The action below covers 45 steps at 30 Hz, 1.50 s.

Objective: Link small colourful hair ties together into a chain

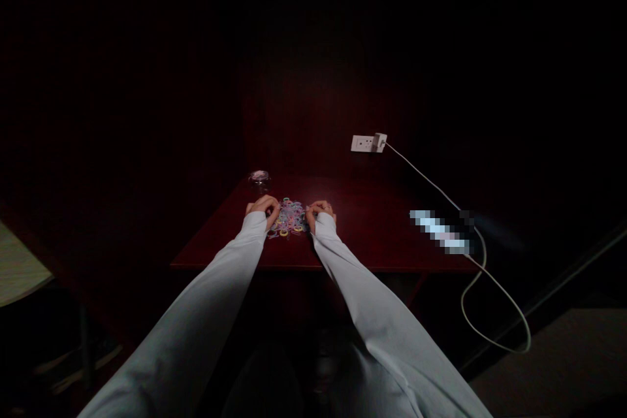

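Observation:
A loose pile of small coloured rings that look like hair ties [290, 215] lies on the dark red table [372, 235]. At the pile's left edge is my left hand [263, 205], its fingers curled and the tips drawn together. My right hand [322, 209] is at the right edge, closed in a similar pinch. What either hand holds is too small and dark to make out. Just beyond my left hand stands a clear jar [259, 180] with something pinkish at its top.
On the wall behind the table is a white socket [368, 143] with a charger plugged in. Its white cable [426, 176] runs to a blurred-out phone-like device [441, 232] at the table's right side and loops below the edge. A pale round surface [19, 268] shows at far left.

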Available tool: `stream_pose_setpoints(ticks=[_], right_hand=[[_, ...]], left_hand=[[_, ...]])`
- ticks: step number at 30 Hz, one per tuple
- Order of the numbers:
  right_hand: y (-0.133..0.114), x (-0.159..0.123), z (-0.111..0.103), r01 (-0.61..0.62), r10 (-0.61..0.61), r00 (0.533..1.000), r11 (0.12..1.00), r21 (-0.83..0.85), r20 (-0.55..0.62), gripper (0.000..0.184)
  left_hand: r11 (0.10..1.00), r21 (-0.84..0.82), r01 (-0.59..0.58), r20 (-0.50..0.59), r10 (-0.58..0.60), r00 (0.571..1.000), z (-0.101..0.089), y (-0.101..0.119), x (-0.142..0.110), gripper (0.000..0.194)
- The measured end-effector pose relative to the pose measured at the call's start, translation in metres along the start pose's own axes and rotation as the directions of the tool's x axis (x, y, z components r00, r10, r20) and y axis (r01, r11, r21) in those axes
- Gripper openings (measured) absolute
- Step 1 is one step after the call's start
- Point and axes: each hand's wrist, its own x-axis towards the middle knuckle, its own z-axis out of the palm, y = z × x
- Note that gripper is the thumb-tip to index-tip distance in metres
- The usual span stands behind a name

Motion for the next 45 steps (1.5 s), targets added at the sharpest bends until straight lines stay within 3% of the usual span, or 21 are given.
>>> stream_pose_setpoints(ticks=[4, 9, 15, 19, 21, 26, 35, 39, 45], right_hand=[[-0.001, -0.002, -0.003, 0.003, -0.002, 1.000, 0.998, 0.069, -0.012, 0.027], [-0.002, -0.002, -0.004, -0.023, 0.025, 0.999, 0.996, 0.090, -0.030, 0.025], [-0.001, -0.001, -0.004, -0.031, 0.032, 0.999, 0.997, 0.075, -0.011, 0.023], [0.002, -0.001, -0.002, -0.006, 0.008, 0.999, 0.998, 0.059, -0.039, 0.024], [0.003, -0.001, -0.001, 0.022, -0.021, 0.999, 0.998, 0.054, -0.025, 0.025], [0.003, -0.001, 0.004, 0.122, -0.125, 0.989, 0.992, 0.037, 0.073, 0.024], [0.003, -0.005, 0.002, 0.160, -0.151, 0.971, 0.987, -0.031, 0.185, 0.025], [0.003, -0.003, 0.007, 0.126, -0.113, 0.979, 0.990, -0.069, 0.170, 0.027], [0.008, 0.004, 0.018, 0.008, -0.005, 0.997, 0.999, -0.037, 0.081, 0.047]], left_hand=[[0.997, 0.018, 0.072, -0.025, -0.072, 0.997, 0.001, 0.004, 0.001, 0.016], [0.998, -0.006, 0.064, -0.105, -0.064, 0.992, 0.004, 0.003, 0.000, 0.018], [0.998, -0.012, 0.064, -0.074, -0.064, 0.995, 0.007, -0.014, 0.005, 0.017], [0.999, -0.022, 0.041, -0.080, -0.043, 0.996, 0.009, -0.010, 0.002, 0.019], [1.000, -0.029, 0.011, -0.064, -0.012, 0.998, 0.011, -0.004, -0.001, 0.021], [0.998, -0.030, -0.052, 0.115, 0.055, 0.992, 0.014, 0.002, -0.003, 0.018], [0.990, -0.079, -0.118, 0.126, 0.127, 0.984, 0.027, -0.015, -0.001, 0.019], [0.982, -0.118, -0.150, 0.111, 0.163, 0.980, 0.028, -0.018, 0.000, 0.018], [0.970, -0.168, -0.177, 0.098, 0.195, 0.976, 0.024, -0.019, 0.002, 0.024]])
